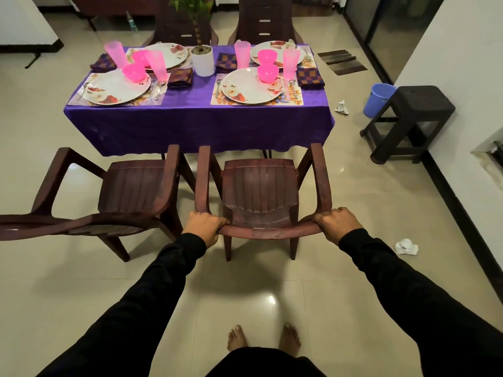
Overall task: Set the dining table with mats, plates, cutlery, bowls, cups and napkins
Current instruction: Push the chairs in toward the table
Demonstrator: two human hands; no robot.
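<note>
The dining table (196,123) wears a purple cloth and carries several place settings. Each has a floral mat (295,100), a flowered plate (245,89), a pink bowl (267,72), a tall pink cup (290,63), cutlery (156,89) and a checked napkin (310,77). A brown plastic chair (260,191) stands at the near side of the table, facing it. My left hand (205,223) grips the left end of its top rail, and my right hand (337,221) grips the right end.
A second brown chair (119,197) stands to the left, and two more sit beyond the table. A white plant pot (202,61) is at the table's middle. On the right are a dark stool (411,121), a blue bucket (378,99) and crumpled paper (407,246) on the floor.
</note>
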